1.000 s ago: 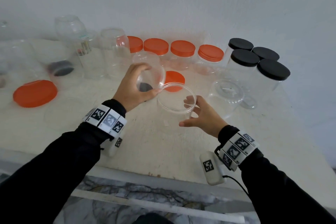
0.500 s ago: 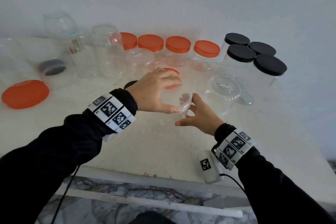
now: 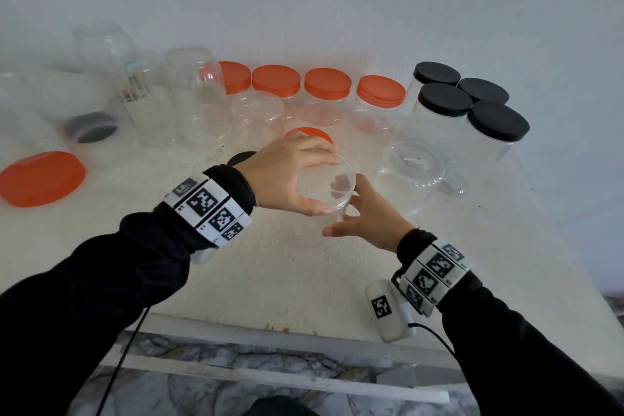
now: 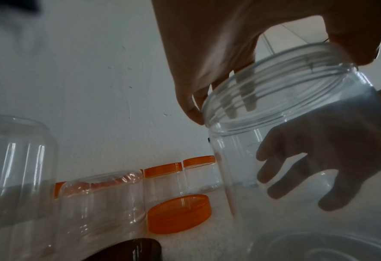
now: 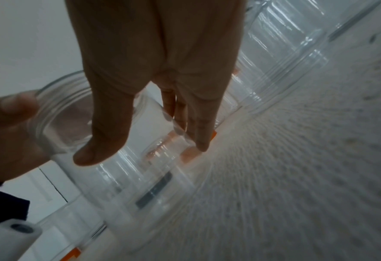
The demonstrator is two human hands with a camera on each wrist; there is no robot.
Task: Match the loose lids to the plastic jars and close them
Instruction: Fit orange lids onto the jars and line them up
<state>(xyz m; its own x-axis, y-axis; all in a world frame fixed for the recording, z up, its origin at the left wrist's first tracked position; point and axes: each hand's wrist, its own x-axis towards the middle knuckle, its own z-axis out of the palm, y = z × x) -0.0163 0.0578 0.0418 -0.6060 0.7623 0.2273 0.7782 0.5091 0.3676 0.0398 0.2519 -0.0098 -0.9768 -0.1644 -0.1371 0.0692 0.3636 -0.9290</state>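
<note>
A clear plastic jar [image 4: 241, 167] stands on the white table [image 3: 270, 273] in the middle. A clear lid [image 3: 324, 186] sits on its mouth. My left hand [image 3: 287, 176] reaches over the top and grips the lid's rim [image 4: 285, 84] between thumb and fingers. From the right, my right hand [image 3: 368, 213] curls its thumb and fingers round the jar's body [image 5: 122, 176]. The left wrist view shows those fingers [image 4: 330, 159] through the clear wall. How far the lid is seated on the threads is not clear.
A loose orange lid [image 3: 307, 133] lies just behind the jar, a black lid [image 3: 241, 157] by my left wrist, a large orange lid [image 3: 42, 177] far left. Orange-lidded jars [image 3: 327, 83] and black-lidded jars [image 3: 496, 120] line the wall. Clear jars [image 3: 196, 94] stand left; another clear one [image 3: 410, 172] is right.
My left hand carried the clear lid down and to the right onto the jar's mouth and now stays on it. My right hand has kept hold of the jar.
</note>
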